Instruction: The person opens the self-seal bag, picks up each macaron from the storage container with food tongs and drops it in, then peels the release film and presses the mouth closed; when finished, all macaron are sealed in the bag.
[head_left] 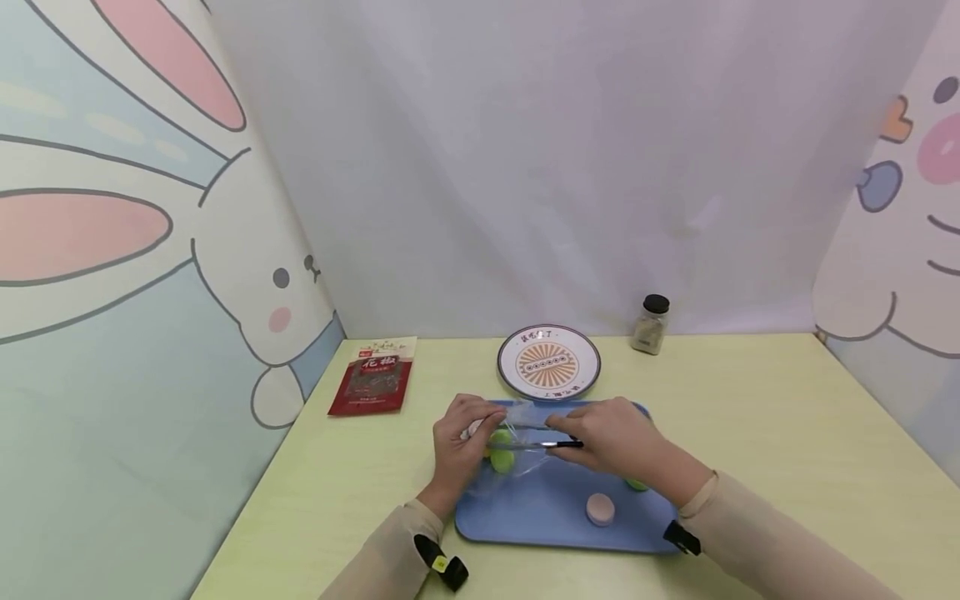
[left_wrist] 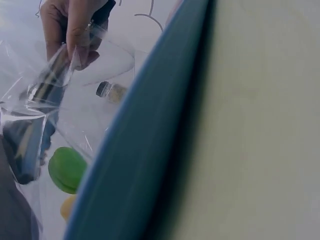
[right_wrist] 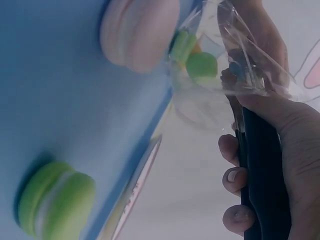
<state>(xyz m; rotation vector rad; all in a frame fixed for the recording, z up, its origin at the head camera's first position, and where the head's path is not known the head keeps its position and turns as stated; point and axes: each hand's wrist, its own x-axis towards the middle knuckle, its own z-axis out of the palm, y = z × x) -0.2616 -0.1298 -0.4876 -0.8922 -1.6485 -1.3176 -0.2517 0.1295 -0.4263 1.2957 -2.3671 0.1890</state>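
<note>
My right hand point(head_left: 611, 435) holds tongs by their black handles point(right_wrist: 267, 175), with the metal end reaching left into a clear plastic bag point(right_wrist: 200, 107). My left hand point(head_left: 463, 437) grips the bag near its opening. Green macarons point(head_left: 502, 460) and a yellow one point(left_wrist: 68, 207) show through the film by the tongs point(left_wrist: 32, 137). Whether the tongs touch any of them cannot be told. On the blue tray point(head_left: 540, 518) lie a pale pink macaron point(head_left: 600, 509) and a green macaron point(right_wrist: 57, 202), the latter partly hidden under my right wrist in the head view.
Behind the tray is a round patterned plate point(head_left: 549, 362). A red spice packet point(head_left: 372, 379) lies at the back left of the table. Toward the back right stands a small jar point(head_left: 650, 325) with a black lid. A pale curtain point(head_left: 525, 167) closes off the back.
</note>
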